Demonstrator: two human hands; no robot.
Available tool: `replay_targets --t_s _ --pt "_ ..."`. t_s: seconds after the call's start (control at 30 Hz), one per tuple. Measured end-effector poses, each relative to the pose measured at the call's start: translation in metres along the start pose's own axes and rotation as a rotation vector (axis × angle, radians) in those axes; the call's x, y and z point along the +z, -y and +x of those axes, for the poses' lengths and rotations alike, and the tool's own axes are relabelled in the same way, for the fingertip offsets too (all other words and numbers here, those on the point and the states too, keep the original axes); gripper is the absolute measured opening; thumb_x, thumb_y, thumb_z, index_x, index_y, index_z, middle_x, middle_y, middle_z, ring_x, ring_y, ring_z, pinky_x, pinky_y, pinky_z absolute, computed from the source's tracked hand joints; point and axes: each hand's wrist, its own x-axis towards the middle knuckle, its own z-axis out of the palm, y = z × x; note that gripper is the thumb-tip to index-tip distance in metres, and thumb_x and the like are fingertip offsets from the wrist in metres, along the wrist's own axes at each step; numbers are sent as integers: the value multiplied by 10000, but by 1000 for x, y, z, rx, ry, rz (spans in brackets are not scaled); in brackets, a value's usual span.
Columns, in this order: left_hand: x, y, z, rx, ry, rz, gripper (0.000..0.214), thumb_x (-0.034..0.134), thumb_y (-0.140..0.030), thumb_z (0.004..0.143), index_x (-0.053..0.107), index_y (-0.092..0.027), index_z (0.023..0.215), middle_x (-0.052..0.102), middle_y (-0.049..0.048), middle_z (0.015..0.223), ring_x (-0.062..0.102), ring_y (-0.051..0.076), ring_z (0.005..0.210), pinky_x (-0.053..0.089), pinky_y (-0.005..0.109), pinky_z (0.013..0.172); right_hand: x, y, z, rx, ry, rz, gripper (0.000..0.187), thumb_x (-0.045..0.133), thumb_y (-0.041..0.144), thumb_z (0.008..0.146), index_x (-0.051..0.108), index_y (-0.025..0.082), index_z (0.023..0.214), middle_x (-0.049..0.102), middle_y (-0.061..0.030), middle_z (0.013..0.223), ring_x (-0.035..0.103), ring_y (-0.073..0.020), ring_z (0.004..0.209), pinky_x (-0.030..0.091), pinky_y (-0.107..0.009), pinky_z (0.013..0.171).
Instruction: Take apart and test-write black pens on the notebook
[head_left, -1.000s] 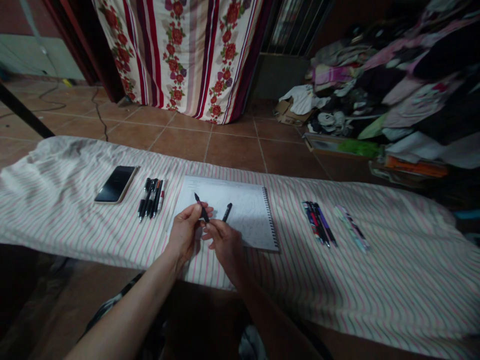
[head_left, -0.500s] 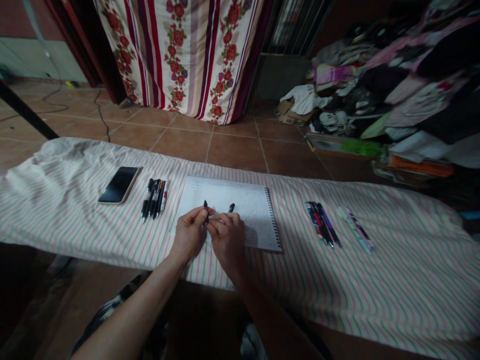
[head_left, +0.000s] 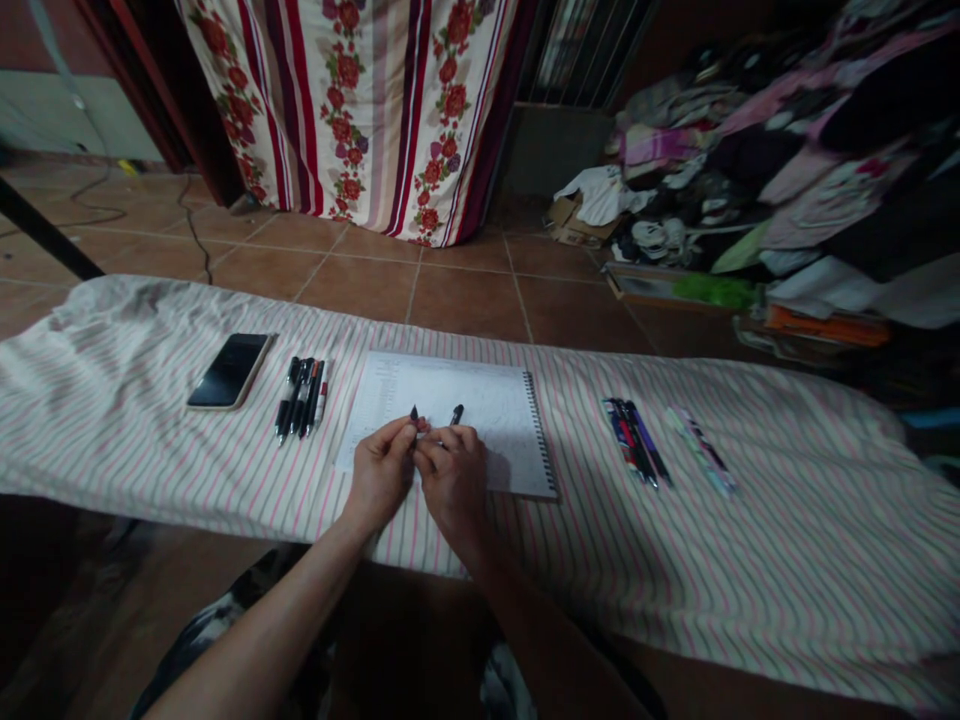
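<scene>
Over the lower part of a spiral notebook [head_left: 502, 395], my two hands meet with their fingertips close together. My left hand [head_left: 381, 460] pinches a small black, pointed pen part [head_left: 414, 411] between thumb and forefinger, its tip upward. My right hand [head_left: 456, 475] is closed, its fingers bent toward the left fingertips; what lies inside them is hidden. Just beyond the right knuckles, a black pen end [head_left: 457, 413] sticks out over the page. Whether the right hand grips that pen or it rests on the paper, I cannot tell.
A striped cloth [head_left: 750, 580] covers the surface. Left of the notebook lie a phone [head_left: 230, 371] and several pens [head_left: 300, 400]. To its right are more pens [head_left: 636, 442] and a pair of pastel-coloured pens [head_left: 703, 450]. Beyond are a floral curtain [head_left: 390, 120] and piled clothes [head_left: 810, 190].
The view has shifted slightly, so the scene sits a little further left. Both hands keep almost the same pose, with the black pen part still in the left fingers.
</scene>
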Motion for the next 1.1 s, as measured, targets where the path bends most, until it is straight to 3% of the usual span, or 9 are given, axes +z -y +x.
replay_targets --t_s 0.1,0.23,0.33,0.5,0.57,0.67,0.77,0.93,1.1 --pt "-2 -1 -1 16 17 18 198 619 -310 732 708 -152 812 699 61 855 604 183 841 437 290 818 -4 -1 1 -13 31 2 122 560 230 804 672 233 755 638 -36 815 447 -216 883 355 -354 746" --pt "0 -6 -1 12 -9 39 188 645 -300 702 717 -158 802 704 56 814 607 193 834 434 298 823 -8 -10 7 -66 34 47 243 486 134 803 667 215 944 644 -48 883 485 -199 893 376 -339 783" --pt "2 -8 0 8 -36 56 167 651 -289 690 718 -162 775 705 48 789 610 195 820 438 298 809 -9 -14 11 -92 5 142 275 442 99 790 674 188 908 662 -47 899 522 -182 888 382 -329 822" --pt "2 -11 1 33 -44 93 157 624 -282 715 720 -165 757 708 50 802 606 182 794 437 275 772 -20 -8 19 49 -204 232 193 445 209 820 624 159 766 651 -67 773 549 -193 799 407 -344 801" --pt "2 -11 0 45 -25 125 159 617 -278 722 723 -162 749 706 49 782 603 175 773 435 263 754 -27 -7 23 84 -252 329 165 478 244 806 609 155 854 639 -78 832 557 -193 828 431 -333 786" --pt "2 -9 -1 55 -11 115 149 633 -268 705 724 -172 774 703 38 780 605 174 776 439 264 751 -33 -6 28 -20 -123 487 246 494 227 807 592 186 1029 642 -65 1019 548 -183 980 422 -336 874" --pt "3 -4 -3 27 -1 80 163 650 -273 683 718 -178 797 700 34 788 605 195 816 455 279 739 -32 -7 31 -92 -36 549 226 500 214 819 632 204 1003 664 -43 1013 549 -170 997 421 -332 891" --pt "2 0 -4 19 34 85 172 640 -293 695 712 -160 778 694 46 763 601 213 857 459 292 758 -29 -6 31 -90 -37 578 160 516 197 818 673 215 840 699 -16 855 589 -161 879 452 -314 824" --pt "-3 1 -5 80 68 205 250 595 -290 735 698 -153 916 695 67 928 595 209 929 423 333 867 -29 -5 30 -101 -64 555 143 537 168 807 674 207 795 701 -13 815 590 -165 848 459 -308 802"
